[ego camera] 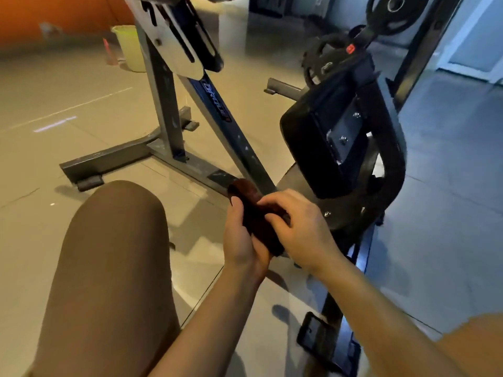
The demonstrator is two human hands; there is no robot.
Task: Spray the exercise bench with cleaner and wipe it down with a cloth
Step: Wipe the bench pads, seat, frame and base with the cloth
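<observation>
Pale bucket (130,47) on tiled floor (54,110), weight plates (394,12), possibly a phone (313,336)

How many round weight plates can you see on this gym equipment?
2: one weight plate just behind the black pad, another weight plate higher up at the top right. More may be hidden behind the frame.

Both hands gripping a dark cloth (258,221) low in the middle: left hand (242,240) curled under it, thumb up along its edge; right hand (299,227) folded over the top. Just beyond, the grey steel frame (163,104) and a black pad (304,148) seen from its bolted underside. Farther back on the tiled floor (54,110), a pale bucket (128,47); a bent knee (119,240) at lower left.
</observation>
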